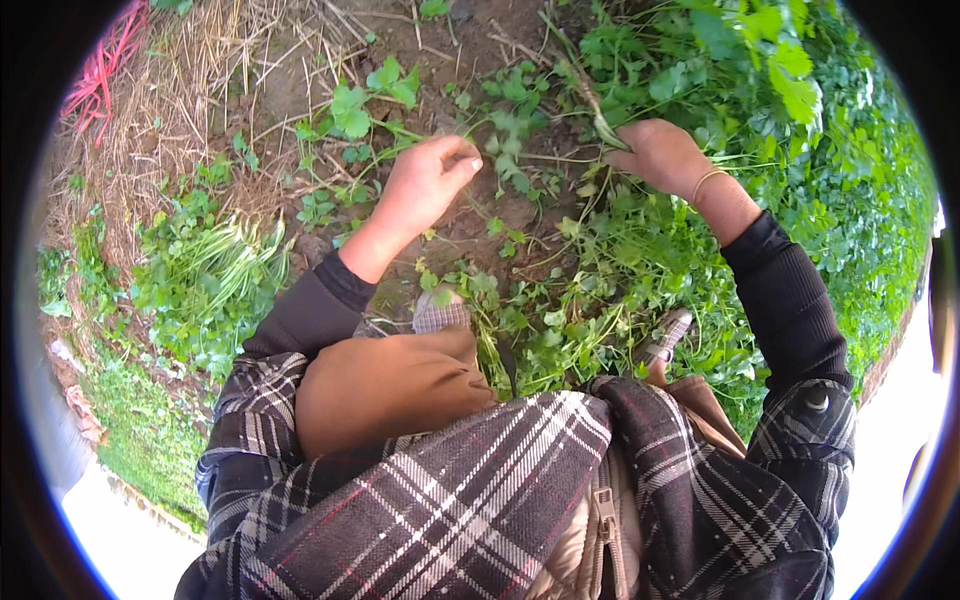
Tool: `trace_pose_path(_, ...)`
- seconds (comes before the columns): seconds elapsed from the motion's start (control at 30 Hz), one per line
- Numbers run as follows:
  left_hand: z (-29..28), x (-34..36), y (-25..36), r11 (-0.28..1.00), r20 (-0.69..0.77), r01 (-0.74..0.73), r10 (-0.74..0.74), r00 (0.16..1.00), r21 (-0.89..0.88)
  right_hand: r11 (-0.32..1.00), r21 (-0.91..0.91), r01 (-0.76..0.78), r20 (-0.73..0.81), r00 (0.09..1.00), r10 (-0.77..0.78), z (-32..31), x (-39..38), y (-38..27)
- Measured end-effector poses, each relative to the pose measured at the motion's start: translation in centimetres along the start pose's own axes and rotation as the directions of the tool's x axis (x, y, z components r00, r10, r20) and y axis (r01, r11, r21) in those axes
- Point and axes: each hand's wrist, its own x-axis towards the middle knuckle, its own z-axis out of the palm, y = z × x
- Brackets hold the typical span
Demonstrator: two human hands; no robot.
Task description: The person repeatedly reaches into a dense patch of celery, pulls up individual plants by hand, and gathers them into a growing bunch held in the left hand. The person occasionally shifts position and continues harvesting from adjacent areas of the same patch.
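My right hand [664,158] is closed around a leafy green stalk [606,128], whose pale stem shows at the fingertips. To its left, over bare soil, my left hand [428,180] is curled with the thumb near the forefinger. Whatever it pinches, if anything, is too small to make out. A broad-leaved green sprig [352,108] lies just beyond the left hand, its thin stem running toward the knuckles. Loose leafy stems [590,300] are strewn on the ground below and between both hands.
Dense green plants [850,170] fill the right side. At left lies a bundle of pulled plants [235,255] with pale stem ends showing. Dry straw [220,80] covers the far left, with pink strips [108,70] at the edge. My shoes [440,310] stand among the leaves.
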Motion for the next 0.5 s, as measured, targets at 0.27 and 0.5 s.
trace_pose_path(0.27, -3.9, -3.3, 5.4, 0.993, -0.406, -0.115, 0.093, 0.909, -0.028, 0.944, 0.267, -0.192, 0.137, 0.978, 0.16, -3.0, -2.3, -4.5)
trace_pose_path(0.5, -8.0, -8.1, 15.4, 0.93, -0.58, -0.289, 0.367, 0.727, 0.226, 0.442, 0.848, 0.293, -0.304, 0.951, -0.048, -12.7, -11.2, -4.7)
